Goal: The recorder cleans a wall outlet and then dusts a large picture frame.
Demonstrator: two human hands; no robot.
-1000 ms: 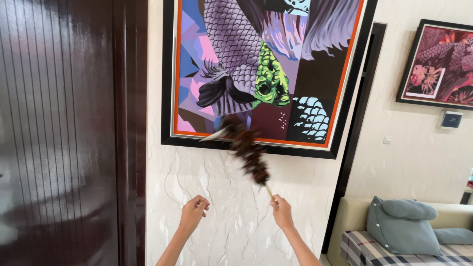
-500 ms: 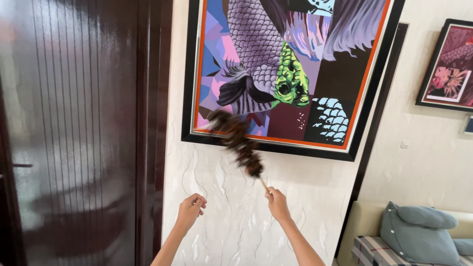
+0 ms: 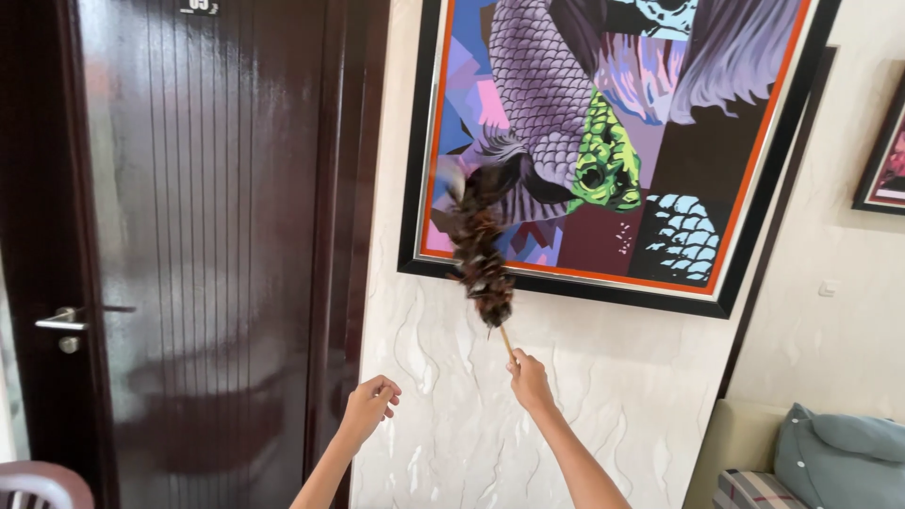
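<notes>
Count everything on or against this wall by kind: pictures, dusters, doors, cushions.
Pictures: 2, the fish picture and a side picture
Dusters: 1, the duster in the right hand
Doors: 1, the door
Cushions: 1, the cushion
Total: 5

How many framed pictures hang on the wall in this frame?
2. The large fish painting hangs above the right hand, which holds a feather duster against it; a second picture is cut off by the right edge. Others may hang outside the view.

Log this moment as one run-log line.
right hand: grips feather duster | duster: on framed fish painting | left hand: raised, loosely curled, holds nothing
</notes>
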